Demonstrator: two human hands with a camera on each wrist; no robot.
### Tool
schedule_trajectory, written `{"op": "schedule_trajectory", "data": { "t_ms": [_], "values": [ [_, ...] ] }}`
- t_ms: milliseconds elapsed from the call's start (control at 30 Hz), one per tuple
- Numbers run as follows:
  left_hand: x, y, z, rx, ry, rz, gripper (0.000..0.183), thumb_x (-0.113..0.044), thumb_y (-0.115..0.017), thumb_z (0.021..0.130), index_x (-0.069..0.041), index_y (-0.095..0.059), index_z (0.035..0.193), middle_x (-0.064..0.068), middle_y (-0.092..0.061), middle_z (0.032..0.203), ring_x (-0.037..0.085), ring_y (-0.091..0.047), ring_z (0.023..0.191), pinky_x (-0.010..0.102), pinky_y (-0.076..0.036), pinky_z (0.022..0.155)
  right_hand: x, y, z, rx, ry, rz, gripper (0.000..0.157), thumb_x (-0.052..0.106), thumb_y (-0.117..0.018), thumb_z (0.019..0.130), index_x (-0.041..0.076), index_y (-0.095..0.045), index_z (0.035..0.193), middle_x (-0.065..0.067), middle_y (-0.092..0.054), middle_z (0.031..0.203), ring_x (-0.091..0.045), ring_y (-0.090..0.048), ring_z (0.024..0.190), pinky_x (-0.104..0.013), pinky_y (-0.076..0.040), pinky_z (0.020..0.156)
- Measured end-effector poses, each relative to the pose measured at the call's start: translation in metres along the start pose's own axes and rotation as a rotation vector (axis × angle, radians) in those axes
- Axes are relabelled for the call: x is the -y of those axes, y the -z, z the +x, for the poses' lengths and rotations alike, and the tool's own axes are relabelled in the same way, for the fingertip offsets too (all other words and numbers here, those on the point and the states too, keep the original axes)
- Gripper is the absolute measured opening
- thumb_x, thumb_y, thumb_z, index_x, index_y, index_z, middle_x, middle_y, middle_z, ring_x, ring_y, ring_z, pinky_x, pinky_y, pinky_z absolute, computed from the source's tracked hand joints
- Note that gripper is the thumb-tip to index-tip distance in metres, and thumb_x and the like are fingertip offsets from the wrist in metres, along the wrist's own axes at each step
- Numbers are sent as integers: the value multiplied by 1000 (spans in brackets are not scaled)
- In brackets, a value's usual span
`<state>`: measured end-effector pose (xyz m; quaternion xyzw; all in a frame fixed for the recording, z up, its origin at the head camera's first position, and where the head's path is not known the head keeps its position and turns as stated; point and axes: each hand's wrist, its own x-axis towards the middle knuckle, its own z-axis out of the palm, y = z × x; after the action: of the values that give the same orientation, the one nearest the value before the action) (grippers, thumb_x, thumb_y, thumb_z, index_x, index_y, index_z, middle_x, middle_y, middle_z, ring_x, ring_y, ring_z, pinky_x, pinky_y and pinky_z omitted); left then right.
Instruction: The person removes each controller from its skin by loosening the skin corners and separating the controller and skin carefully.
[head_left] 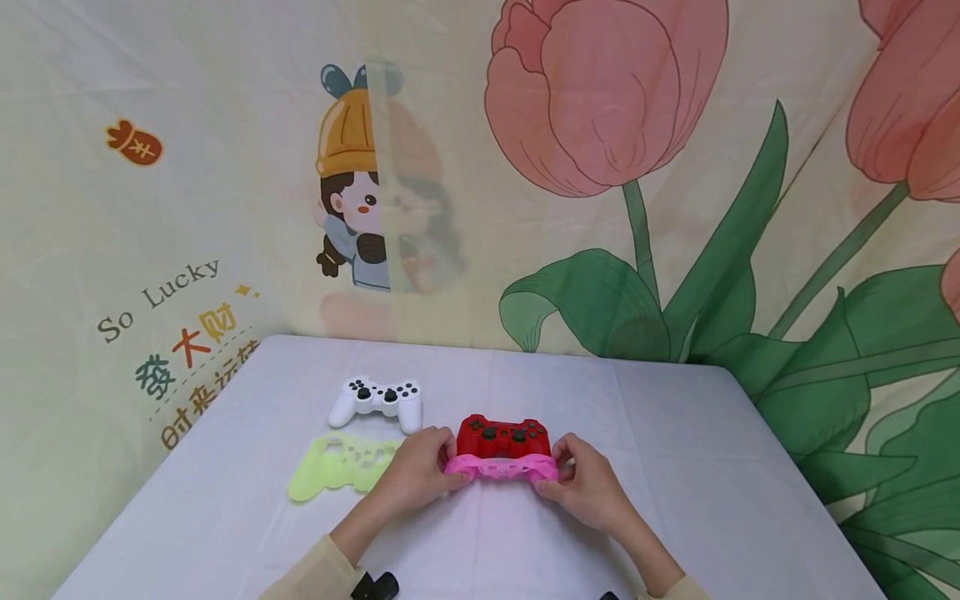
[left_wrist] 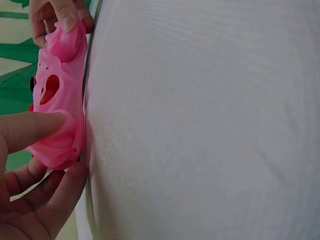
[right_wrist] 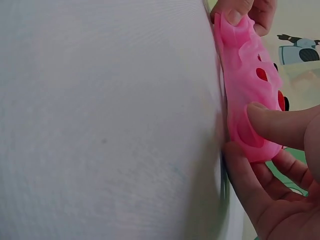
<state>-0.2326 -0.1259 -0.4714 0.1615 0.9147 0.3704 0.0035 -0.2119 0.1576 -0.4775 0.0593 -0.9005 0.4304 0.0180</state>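
A red game controller (head_left: 504, 437) lies on the table with a pink silicone controller sleeve (head_left: 502, 468) bunched over its near side and handles. At its left end my left hand (head_left: 420, 468) pinches the sleeve and the handle, thumb on top and fingers beneath. My right hand (head_left: 590, 483) grips the opposite end the same way. In the left wrist view the pink sleeve (left_wrist: 62, 100) is wrinkled, and red shows through one of its holes. The right wrist view has my right thumb (right_wrist: 280, 125) pressing into the soft pink material.
To the left on the white-covered table (head_left: 690, 467) lie a white game controller (head_left: 378, 402) and, nearer me, a flat yellow-green controller sleeve (head_left: 341, 465), partly behind my left hand. A printed cloth backdrop (head_left: 450, 167) hangs along the table's far edge.
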Motion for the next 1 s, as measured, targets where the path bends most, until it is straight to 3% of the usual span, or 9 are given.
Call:
{"op": "schedule_trajectory", "data": {
  "t_ms": [267, 567, 800, 1000],
  "values": [
    [2, 1, 5, -15, -99, 49, 37, -22, -94, 81, -20, -58, 92, 0, -57, 83, 12, -52, 77, 26, -46, 66, 0, -1, 3, -43, 58, -64, 41, 14, -94, 80, 18, -62, 105, 0, -60, 100, -14, -60, 81, -23, -55, 69],
    [-1, 2, 7, -10, -172, 76, 32, -14, -92, 83, -21, -61, 91, 0, -55, 80, 11, -50, 74, 25, -43, 63, -3, -3, 6, -47, 83, -84, 38, 11, -94, 81, 19, -61, 98, 2, -57, 91, -17, -56, 79, -23, -52, 64],
    [-1, 0, 8, 0, -173, 67, 29, -10, -90, 84, -20, -63, 86, 1, -56, 78, 10, -50, 72, 23, -44, 61, -4, -5, 8, -59, 74, -96, 37, 10, -94, 79, 18, -61, 92, 2, -56, 85, -16, -54, 76, -24, -49, 62],
    [-1, -4, 12, 10, -202, 45, 28, -10, -89, 83, -19, -63, 84, -1, -56, 73, 8, -50, 69, 22, -44, 60, -4, -7, 11, -120, 108, -116, 34, 1, -91, 79, 18, -63, 85, 4, -57, 79, -15, -54, 74, -23, -49, 63]
  ]
}}
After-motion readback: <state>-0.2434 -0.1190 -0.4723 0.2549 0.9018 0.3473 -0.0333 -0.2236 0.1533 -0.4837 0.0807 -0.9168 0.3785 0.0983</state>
